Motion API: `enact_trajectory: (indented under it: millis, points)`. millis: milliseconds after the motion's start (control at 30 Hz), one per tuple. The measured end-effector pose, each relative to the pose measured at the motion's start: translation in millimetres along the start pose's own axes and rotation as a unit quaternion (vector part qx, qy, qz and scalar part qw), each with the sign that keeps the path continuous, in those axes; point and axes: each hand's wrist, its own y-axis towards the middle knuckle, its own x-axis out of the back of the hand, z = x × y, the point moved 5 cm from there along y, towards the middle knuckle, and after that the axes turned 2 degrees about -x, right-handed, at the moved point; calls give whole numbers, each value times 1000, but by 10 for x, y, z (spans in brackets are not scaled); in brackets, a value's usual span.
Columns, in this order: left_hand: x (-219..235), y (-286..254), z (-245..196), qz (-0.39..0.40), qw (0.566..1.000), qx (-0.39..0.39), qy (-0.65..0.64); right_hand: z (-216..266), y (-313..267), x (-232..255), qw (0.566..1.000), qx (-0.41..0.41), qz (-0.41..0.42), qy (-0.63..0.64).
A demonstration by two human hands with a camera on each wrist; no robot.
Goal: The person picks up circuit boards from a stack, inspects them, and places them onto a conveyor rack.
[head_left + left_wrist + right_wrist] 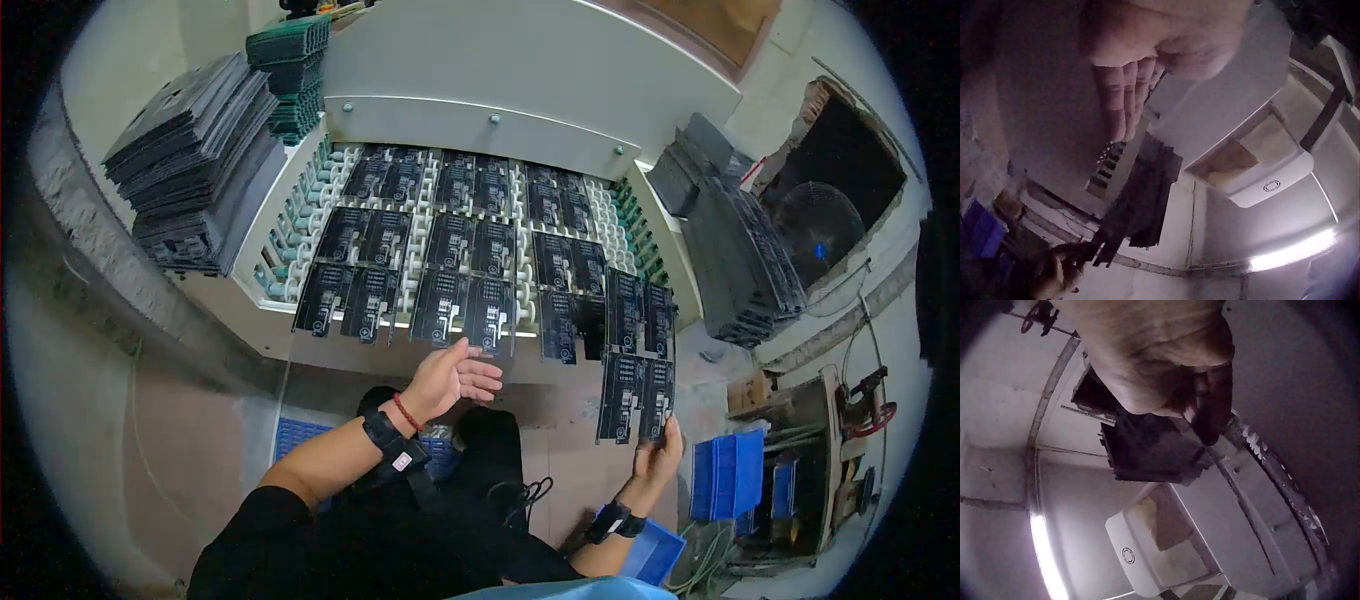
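Note:
My right hand (pixel 658 456) pinches a dark printed circuit board panel (pixel 625 385) by its lower right corner. The panel bears white markings and overlaps the front right of the roller conveyor (pixel 415 292). More panels of the same kind lie in rows on the rollers, among them a front middle panel (pixel 440 300). My left hand (pixel 452 382) is just below that panel's front edge, fingers extended and nothing held. In the left wrist view, the straight fingers (pixel 1116 100) of this hand point down.
Stacks of dark boards stand on both sides, a left stack (pixel 190 150) and a right stack (pixel 735 250). Green racks (pixel 290 75) rise at the back left. The machine's pale housing (pixel 530 60) closes off the back. Blue bins (pixel 727 475) sit low at the right.

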Motion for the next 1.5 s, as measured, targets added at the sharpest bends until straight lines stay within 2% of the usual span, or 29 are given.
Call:
enact_trajectory:
  millis: [67, 233, 333, 400, 433, 467, 567, 600, 633, 667, 733, 767, 833, 900, 933, 967, 1000, 1033, 1067, 1100, 1133, 1167, 1200, 1267, 1300, 1367, 1400, 1467, 1500]
  points:
    - [-26, 51, 37, 3, 1000, -6, 0, 18, -49, -92, 998, -16, 38, 36]
    - [-44, 97, 6, 6, 999, -24, 30, -91, -84, -204, 995, -17, 57, 80]
    - [-97, 17, 9, 22, 999, 29, 29, -154, -124, -306, 995, -15, 40, 93]
    - [-209, -105, 94, 93, 993, 67, 40, -230, -189, -536, 991, -33, 90, 93]
    - [-306, -174, 120, 124, 989, 67, 43, -291, -236, -579, 994, -32, 68, 83]
    - [-410, -247, 134, 164, 985, 41, 37, -390, -255, -635, 994, -41, 75, 74]
    - [-728, -428, 107, 185, 982, 17, 6, -603, -362, -925, 991, -36, 126, 4]
    - [-710, -449, 79, 186, 982, 10, -43, -651, -413, -1053, 990, -23, 127, -49]
    - [-691, -465, 47, 187, 978, 6, -91, -728, -478, -1182, 991, -53, 119, -16]
    - [-658, -478, -15, 157, 985, -8, -72, -782, -539, -1304, 990, -83, 111, 17]
    - [-597, -507, -164, 110, 992, -55, -18, -819, -595, -1444, 984, -128, 126, -5]
    - [-601, -549, -233, 91, 994, -61, -10, -717, -574, -1426, 986, -114, 118, -4]
    - [-536, -620, -330, 58, 995, -79, -2, -555, -574, -1512, 954, -132, 230, -137]
    - [-396, -692, -392, 62, 995, -80, 5, 70, -428, -1474, 939, 81, 205, -264]
    - [-322, -745, -420, 53, 995, -82, 9, 459, -277, -1334, 876, 221, 143, -403]
    - [-286, -795, -467, 50, 995, -88, 13, 857, -133, -1252, 882, 254, 98, -384]
    - [-298, -851, -519, 36, 994, -101, 3, 1284, 69, -1186, 843, 353, 92, -395]
    - [-258, -902, -552, 34, 995, -96, 2, 1685, 236, -1146, 829, 374, 5, -415]
    - [-197, -946, -586, 34, 995, -94, 0, 2023, 587, -973, 803, 412, 16, -431]
    - [-164, -980, -604, 34, 994, -103, 4, 2318, 779, -959, 791, 404, -49, -457]
    - [-129, -1005, -613, 38, 994, -106, 2, 2561, 1119, -816, 769, 373, -54, -517]
    - [-97, -1022, -613, 37, 994, -106, 1, 2739, 1385, -755, 713, 376, -74, -587]
    - [-67, -1031, -600, 36, 994, -106, 1, 2850, 1610, -687, 711, 380, -73, -587]
    - [-31, -1044, -553, 34, 993, -111, -13, 2909, 2026, -611, 667, 288, -47, -685]
    - [-23, -1052, -537, 33, 993, -112, -14, 2963, 2103, -645, 668, 291, -46, -683]
    - [-19, -1086, -523, 26, 993, -112, -15, 2883, 2293, -651, 627, 187, 7, -757]
    - [-27, -1101, -526, 24, 993, -114, -13, 2887, 2314, -676, 629, 186, 9, -755]
    - [-35, -1131, -536, 11, 993, -117, -10, 2875, 2353, -677, 670, 124, 22, -731]
    - [-29, -1143, -541, 9, 993, -119, -9, 2872, 2386, -659, 662, 161, 24, -732]
